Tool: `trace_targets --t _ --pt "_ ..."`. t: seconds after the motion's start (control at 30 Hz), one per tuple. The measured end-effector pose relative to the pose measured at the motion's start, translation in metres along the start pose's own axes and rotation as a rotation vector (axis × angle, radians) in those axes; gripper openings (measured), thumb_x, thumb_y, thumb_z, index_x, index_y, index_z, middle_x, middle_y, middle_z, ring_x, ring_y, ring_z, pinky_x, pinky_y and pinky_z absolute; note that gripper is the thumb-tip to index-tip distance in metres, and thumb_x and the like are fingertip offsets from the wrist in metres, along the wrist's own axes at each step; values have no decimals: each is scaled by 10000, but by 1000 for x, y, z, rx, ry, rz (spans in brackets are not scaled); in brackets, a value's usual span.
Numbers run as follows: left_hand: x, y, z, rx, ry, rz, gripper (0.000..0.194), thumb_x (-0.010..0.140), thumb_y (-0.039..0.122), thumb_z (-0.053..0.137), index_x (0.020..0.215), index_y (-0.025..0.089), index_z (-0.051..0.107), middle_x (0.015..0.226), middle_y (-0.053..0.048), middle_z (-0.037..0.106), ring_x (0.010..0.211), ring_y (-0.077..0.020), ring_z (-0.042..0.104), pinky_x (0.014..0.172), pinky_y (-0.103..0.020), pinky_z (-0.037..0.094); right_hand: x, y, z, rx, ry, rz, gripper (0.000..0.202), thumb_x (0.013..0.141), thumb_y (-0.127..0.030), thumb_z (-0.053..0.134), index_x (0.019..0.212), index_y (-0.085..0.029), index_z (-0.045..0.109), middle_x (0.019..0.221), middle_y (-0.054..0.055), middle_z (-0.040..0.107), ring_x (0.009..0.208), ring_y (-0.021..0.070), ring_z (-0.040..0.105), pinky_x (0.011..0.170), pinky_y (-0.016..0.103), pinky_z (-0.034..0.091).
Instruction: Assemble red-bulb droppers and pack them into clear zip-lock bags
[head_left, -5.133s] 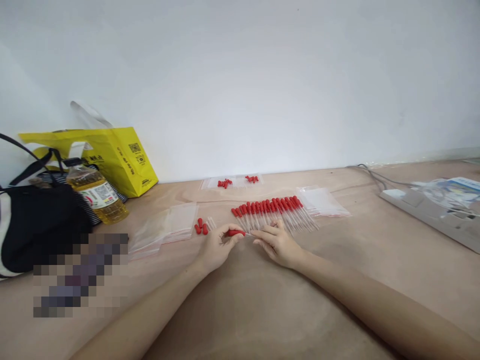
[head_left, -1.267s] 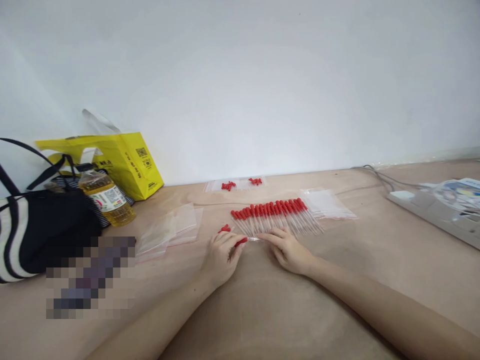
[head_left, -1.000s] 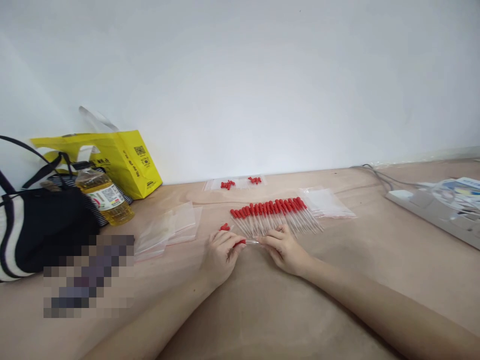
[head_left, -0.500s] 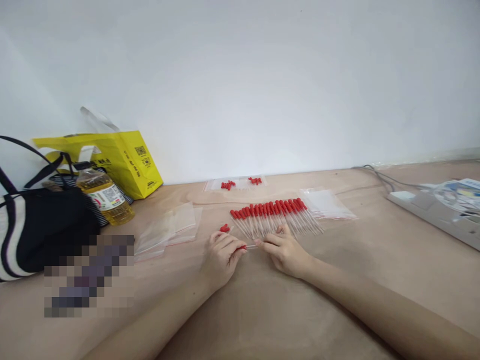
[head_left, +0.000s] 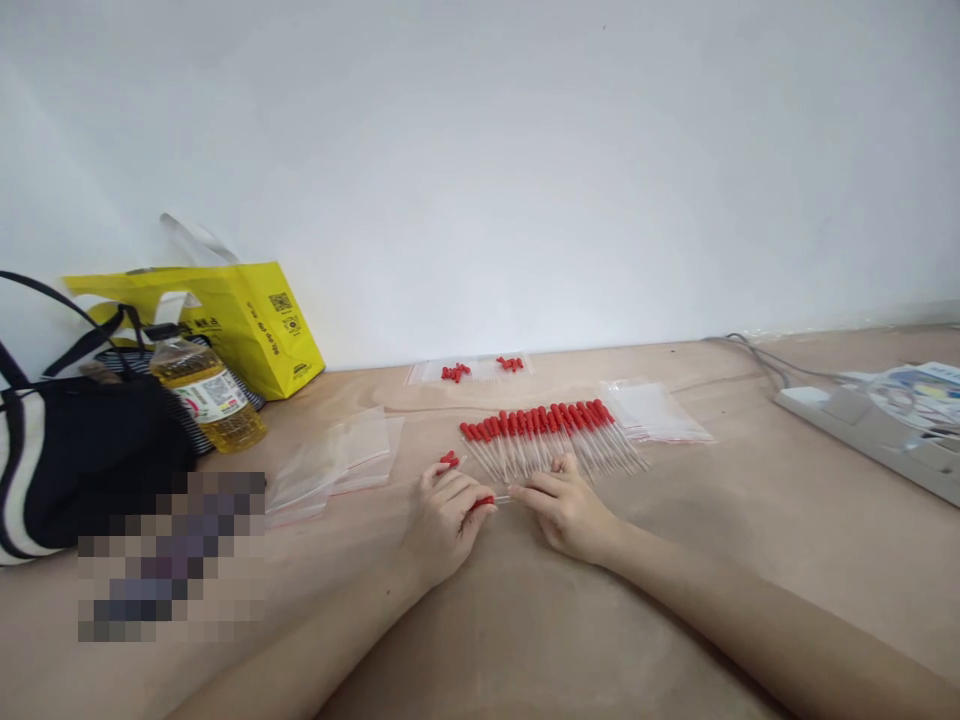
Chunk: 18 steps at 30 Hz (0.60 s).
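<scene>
Between thumb and fingers, my left hand [head_left: 448,522] pinches a red rubber dropper bulb [head_left: 484,502]. My right hand [head_left: 566,508] closes on a thin clear dropper tube [head_left: 502,499] whose other end meets that bulb. Just beyond my left fingertips lie a few loose red bulbs [head_left: 449,459]. Past my right hand, a row of red-topped droppers [head_left: 544,420] lies side by side, bulbs toward the wall and clear tips toward me.
Plastic zip bags [head_left: 337,460] lie to the left, with another stack of bags [head_left: 656,412] right of the row. More red bulbs [head_left: 455,372] rest near the wall. At left stand an oil bottle [head_left: 214,400], a yellow bag [head_left: 292,350] and a black bag [head_left: 112,450]; a power strip [head_left: 840,412] lies right.
My hands have barely moved and keep the same grip. Slightly more of the red bulb shows at my left fingertips, and less clear tube shows between the hands.
</scene>
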<state>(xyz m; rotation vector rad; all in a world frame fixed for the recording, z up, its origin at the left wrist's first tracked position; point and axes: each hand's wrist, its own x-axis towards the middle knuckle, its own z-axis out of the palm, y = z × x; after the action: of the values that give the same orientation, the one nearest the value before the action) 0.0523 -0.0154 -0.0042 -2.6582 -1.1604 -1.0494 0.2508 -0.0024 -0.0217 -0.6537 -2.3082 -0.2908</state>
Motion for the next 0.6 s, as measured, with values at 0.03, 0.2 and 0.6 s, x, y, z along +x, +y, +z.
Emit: trace_targets --t 0.03,0.2,0.6 --pt "0 0 0 -1 -2 -1 139 826 242 459 740 207 563 685 31 637 671 -120 544 858 -344 244 0 0 0 -2 -10 0 358 675 -12 383 955 -124 576 680 26 554 602 122 425 642 286 216" --pt "0 -1 1 -6 -14 -7 136 823 245 463 734 206 558 679 31 633 675 -125 546 864 -353 240 2 -2 2 6 -4 -7 354 684 -18 384 960 -130 576 684 27 558 589 121 417 635 286 217" --pt "0 -2 3 -15 -19 -27 137 808 253 480 707 206 560 666 35 633 661 -127 554 859 -358 247 4 -3 7 42 34 -6 351 715 -8 353 955 -132 576 700 36 562 594 125 410 634 287 238"
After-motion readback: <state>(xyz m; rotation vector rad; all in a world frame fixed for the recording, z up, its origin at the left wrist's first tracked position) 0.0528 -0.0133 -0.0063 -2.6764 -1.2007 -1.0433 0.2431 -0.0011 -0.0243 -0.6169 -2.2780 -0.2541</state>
